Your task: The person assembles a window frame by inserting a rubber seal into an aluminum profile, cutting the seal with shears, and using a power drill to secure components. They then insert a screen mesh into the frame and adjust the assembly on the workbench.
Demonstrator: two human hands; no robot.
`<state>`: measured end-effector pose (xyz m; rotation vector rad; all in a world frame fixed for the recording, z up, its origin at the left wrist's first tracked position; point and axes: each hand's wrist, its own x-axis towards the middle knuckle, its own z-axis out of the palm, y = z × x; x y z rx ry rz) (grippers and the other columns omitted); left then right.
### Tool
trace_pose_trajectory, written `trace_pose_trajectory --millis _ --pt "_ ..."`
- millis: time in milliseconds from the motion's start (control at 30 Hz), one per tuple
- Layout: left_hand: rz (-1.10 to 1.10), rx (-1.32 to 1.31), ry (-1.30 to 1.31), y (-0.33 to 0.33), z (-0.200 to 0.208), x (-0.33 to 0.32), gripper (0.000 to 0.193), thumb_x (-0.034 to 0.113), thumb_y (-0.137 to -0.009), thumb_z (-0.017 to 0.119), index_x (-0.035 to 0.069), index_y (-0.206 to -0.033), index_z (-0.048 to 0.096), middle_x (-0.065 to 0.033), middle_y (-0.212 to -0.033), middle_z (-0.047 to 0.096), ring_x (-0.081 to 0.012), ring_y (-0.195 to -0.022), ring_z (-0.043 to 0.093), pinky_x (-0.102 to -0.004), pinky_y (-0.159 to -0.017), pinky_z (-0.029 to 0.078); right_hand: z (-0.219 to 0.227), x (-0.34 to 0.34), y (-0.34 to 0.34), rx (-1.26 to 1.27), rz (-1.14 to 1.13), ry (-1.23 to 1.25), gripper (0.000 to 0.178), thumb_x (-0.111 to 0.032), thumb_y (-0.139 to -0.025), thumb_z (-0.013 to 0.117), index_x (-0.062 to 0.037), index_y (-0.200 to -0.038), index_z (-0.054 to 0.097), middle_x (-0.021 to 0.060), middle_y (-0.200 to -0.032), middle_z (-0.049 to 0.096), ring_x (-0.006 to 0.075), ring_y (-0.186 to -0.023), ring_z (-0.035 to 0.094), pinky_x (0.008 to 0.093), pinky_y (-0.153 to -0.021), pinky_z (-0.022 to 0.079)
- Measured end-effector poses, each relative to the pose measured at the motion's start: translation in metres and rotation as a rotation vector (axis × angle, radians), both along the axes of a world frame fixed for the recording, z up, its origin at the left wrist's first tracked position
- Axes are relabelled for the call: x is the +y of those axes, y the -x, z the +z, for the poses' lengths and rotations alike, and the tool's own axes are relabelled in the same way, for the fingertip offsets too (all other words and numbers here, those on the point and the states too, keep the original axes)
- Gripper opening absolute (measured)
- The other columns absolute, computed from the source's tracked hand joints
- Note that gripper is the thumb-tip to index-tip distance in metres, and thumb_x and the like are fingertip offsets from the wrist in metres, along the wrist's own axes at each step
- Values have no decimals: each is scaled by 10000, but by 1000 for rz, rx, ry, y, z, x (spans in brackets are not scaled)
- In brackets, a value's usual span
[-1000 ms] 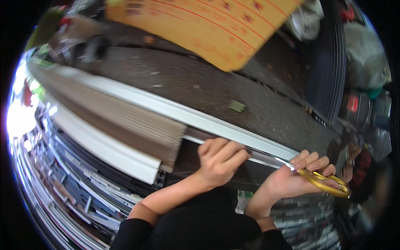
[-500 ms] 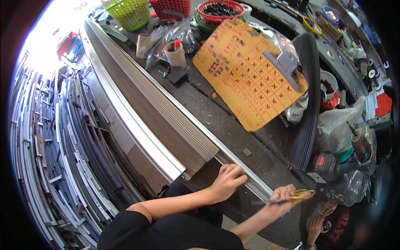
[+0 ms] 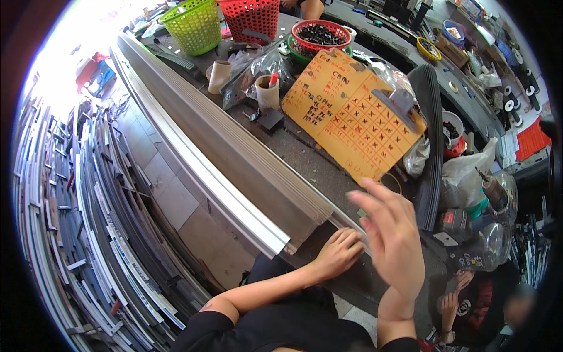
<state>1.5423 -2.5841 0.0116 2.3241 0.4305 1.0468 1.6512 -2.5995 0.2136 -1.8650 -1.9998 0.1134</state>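
My left hand rests with curled fingers on the near end of a long, thin silver metal strip. My right hand is raised above the bench, slightly blurred, its fingers stretched out and apart from the thumb. Just behind its fingertips a thin yellowish-brown loop shows; whether it touches the hand I cannot tell. Left of my left hand lie long brown ribbed profiles and a bright silver profile. Beyond my right hand is an orange board with a marked grid, a clip on its edge.
Green and red baskets stand at the back near a red bowl of small black parts. A stack of dark strips and a drill lie right. Another person's hands show lower right.
My right hand has risen from the strip's near end toward the board; the yellow-handled scissors it held are no longer plainly seen in it. My left hand stays at the strip.
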Motion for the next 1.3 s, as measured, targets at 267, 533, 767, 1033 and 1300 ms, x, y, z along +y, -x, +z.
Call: trace_pose_trajectory --millis 267,533,767,1033,1300 --pt "-32 1 39 -4 -6 0 206 125 -818 747 107 -998 648 -70 -1103 584 -287 -1110 580 -424 -990 435 67 31 131 536 510 -1062 303 -221 -893 637 -183 -1193 658 -88 -1045 717 191 -754 641 369 -767 521" --pt "-45 17 80 -3 -7 2 188 139 -841 730 113 -1006 644 -83 -1173 570 -299 -1147 558 -443 -1031 397 80 7 98 127 538 -950 248 -267 -893 653 -208 -1098 779 -92 -1014 708 167 -825 636 297 -740 553" --pt "-60 -18 88 -3 -10 1 219 110 -802 741 99 -995 638 -81 -1117 571 -303 -1132 561 -437 -1018 412 59 -12 117 315 497 -880 322 -174 -806 715 -177 -1124 765 -3 -987 726 193 -873 665 321 -767 569" --pt "-33 -5 84 -5 -17 -1 287 134 -791 721 71 -1058 638 -130 -1234 569 -326 -1216 531 -454 -1079 391 85 -16 35 225 260 -308 426 -321 -992 460 28 -1226 532 223 -1115 597 366 -995 609 486 -924 492" --pt "-81 -16 88 -3 -16 1 230 98 -807 715 77 -1019 629 -113 -1161 554 -327 -1165 537 -448 -1029 405 0 11 166 95 647 235 641 -489 -1000 387 16 -1393 382 249 -1333 474 409 -1146 544 499 -1021 422"
